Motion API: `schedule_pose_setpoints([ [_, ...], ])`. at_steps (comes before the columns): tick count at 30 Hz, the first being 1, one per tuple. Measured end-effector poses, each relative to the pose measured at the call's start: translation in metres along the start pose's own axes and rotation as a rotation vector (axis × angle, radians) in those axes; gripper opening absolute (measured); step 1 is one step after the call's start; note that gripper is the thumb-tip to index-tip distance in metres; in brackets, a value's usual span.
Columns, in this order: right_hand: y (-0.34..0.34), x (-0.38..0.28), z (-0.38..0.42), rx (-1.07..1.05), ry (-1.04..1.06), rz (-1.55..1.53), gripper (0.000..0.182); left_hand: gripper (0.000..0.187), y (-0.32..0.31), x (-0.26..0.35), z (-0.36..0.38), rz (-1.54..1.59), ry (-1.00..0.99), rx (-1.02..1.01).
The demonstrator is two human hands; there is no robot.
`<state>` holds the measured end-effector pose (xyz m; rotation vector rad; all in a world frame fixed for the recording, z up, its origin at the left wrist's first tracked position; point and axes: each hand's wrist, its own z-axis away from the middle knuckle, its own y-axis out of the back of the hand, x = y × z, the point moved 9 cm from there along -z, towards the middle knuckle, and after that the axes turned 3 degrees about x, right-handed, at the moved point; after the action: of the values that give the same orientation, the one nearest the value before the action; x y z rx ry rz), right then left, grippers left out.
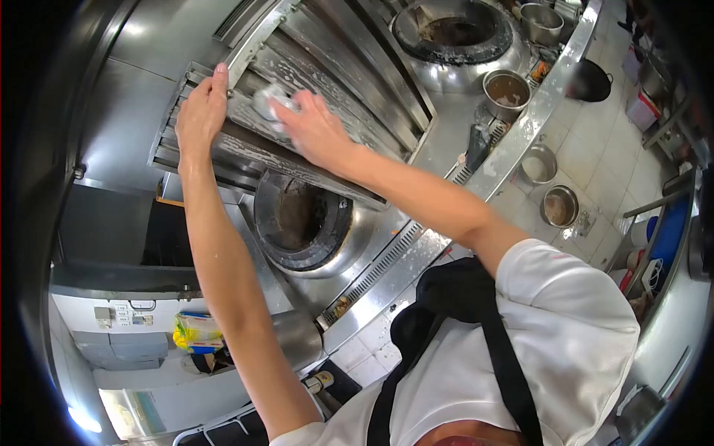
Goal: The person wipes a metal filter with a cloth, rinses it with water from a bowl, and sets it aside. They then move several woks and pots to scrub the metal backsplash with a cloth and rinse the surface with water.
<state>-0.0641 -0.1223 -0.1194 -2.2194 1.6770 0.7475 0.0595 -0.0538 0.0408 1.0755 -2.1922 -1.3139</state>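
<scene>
Head view: both your arms were raised to the filter [320, 97], a slatted steel panel tilted across the upper middle of the frame, wet and streaked with suds.

Your left hand [199, 111] was at the filter's upper-left edge, fingers curled over the rim and gripping it, thumb side toward the slats. Nothing else in that hand.

Your right hand [316, 130] was just right of it, pressed flat-ish on the slats with fingers closed around a scrubber [269, 102], a pale grey wad poking out past the fingertips toward the left hand. Scrubber was touching the filter surface; the two hands were near each other but apart.

Under the filter, center frame: a round burner well [301, 223] with a dark, sooty inside, set in the steel range. A second well [454, 33] sat at top center, also dark inside. A drain grate [387, 260] ran diagonally along the range's front edge, lower left to upper right.

Upper right: a pot [507, 93] with brownish liquid stood on the range beside the second well, and a black wok [591, 80] was just past the range edge. Two steel bowls [559, 206] were on the tiled floor at right.

Lower left: a yellow bag [195, 332] sat near a cabinet. Your white shirt and black apron [461, 297] filled the lower right.
</scene>
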Motion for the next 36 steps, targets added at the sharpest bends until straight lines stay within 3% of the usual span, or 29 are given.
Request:
schedule_pose_setpoints([
  [2, -0.012, 0.020, -0.004, -0.192, 0.047, -0.001, 0.036, 0.073, -0.001, 0.009, 0.004, 0.009, 0.018, 0.012],
  [3, -0.014, 0.020, -0.008, -0.240, 0.010, 0.035, 0.036, 0.073, -0.007, 0.003, 0.010, 0.046, 0.023, -0.047],
  [5, -0.004, -0.015, -0.049, 0.085, 0.413, 0.032, 0.029, 0.073, 0.007, 0.007, 0.008, 0.066, 0.005, -0.037],
  [9, -0.011, -0.025, -0.058, 0.244, 0.405, 0.168, 0.028, 0.071, 0.012, 0.008, 0.007, 0.054, -0.061, -0.009],
  [12, -0.026, 0.008, -0.022, 0.174, 0.194, 0.126, 0.028, 0.071, 0.000, 0.005, 0.009, 0.034, -0.072, -0.104],
  [14, -0.031, 0.035, 0.035, 0.001, 0.386, 0.248, 0.029, 0.071, 0.001, -0.004, 0.016, -0.032, -0.074, -0.115],
  [15, -0.025, 0.038, 0.041, -0.005, 0.358, 0.264, 0.029, 0.072, 0.000, 0.000, 0.014, -0.082, -0.096, -0.104],
  [18, -0.035, 0.029, -0.001, -0.278, 0.433, 0.302, 0.025, 0.073, -0.004, 0.013, -0.001, -0.100, -0.139, -0.059],
  [19, -0.026, 0.011, -0.032, -0.010, 0.526, 0.230, 0.022, 0.073, -0.006, 0.012, -0.004, -0.095, -0.145, -0.042],
  [20, -0.033, -0.005, -0.061, 0.051, 0.460, 0.407, 0.019, 0.074, -0.007, 0.011, -0.004, -0.077, -0.166, -0.032],
  [23, -0.045, 0.018, -0.028, 0.099, 0.385, 0.281, 0.013, 0.073, -0.013, 0.008, -0.009, -0.004, -0.144, -0.082],
  [24, -0.051, 0.045, 0.019, 0.056, 0.414, 0.311, 0.026, 0.075, -0.013, 0.006, -0.009, 0.006, -0.150, -0.057],
  [25, -0.081, 0.099, 0.067, -0.392, 0.081, 0.161, 0.036, 0.075, -0.016, -0.003, -0.011, -0.002, -0.131, -0.052],
  [26, -0.069, 0.130, 0.133, -0.303, 0.188, 0.074, 0.041, 0.075, -0.020, -0.010, -0.017, -0.025, -0.132, -0.069],
  [28, -0.087, 0.197, 0.250, -0.754, 0.343, 0.396, 0.041, 0.076, -0.030, -0.024, -0.039, -0.039, -0.137, -0.085],
  [31, -0.109, 0.180, 0.226, -0.878, 0.335, 0.538, 0.037, 0.077, -0.046, -0.039, -0.046, -0.026, -0.139, -0.112],
  [33, -0.097, 0.128, 0.129, -0.513, 0.385, 0.321, 0.031, 0.080, -0.041, -0.037, -0.041, -0.104, -0.093, -0.078],
  [34, -0.080, 0.085, 0.064, -0.203, 0.517, 0.232, 0.026, 0.083, -0.048, -0.047, -0.049, -0.129, -0.092, -0.096],
  [35, -0.088, 0.055, 0.007, -0.363, 0.478, 0.250, 0.022, 0.083, -0.056, -0.051, -0.051, -0.116, -0.092, -0.137],
  [36, -0.079, 0.025, -0.040, -0.255, 0.470, 0.196, 0.015, 0.084, -0.057, -0.054, -0.053, -0.094, -0.088, -0.132],
])
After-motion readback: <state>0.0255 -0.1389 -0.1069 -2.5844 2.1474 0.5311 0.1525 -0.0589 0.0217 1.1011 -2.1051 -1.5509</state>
